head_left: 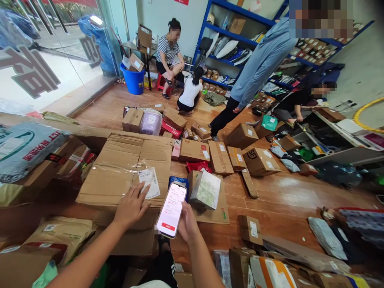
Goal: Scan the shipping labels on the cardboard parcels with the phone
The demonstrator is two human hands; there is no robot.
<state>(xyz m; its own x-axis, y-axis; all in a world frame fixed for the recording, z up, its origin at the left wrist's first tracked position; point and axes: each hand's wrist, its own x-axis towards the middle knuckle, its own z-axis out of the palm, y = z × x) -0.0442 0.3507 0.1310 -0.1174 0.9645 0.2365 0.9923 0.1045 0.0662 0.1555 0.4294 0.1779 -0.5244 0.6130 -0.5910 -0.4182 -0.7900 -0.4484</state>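
My left hand lies with fingers spread on a large cardboard box, its fingertips at the lower left edge of a white shipping label. A strip of clear tape crosses the box top near the label. In my right hand is a smartphone, held upright with its lit screen facing me; the screen shows lines of text and a red button at the bottom. Just beyond the phone lie a blue package and a pale green-and-white box on a flat cardboard piece.
Parcels cover the wooden floor ahead, among them an SF carton and a clear plastic tub. A blue bin stands by the glass door. Several people sit, crouch or stand near the blue shelves. More packages lie at lower right.
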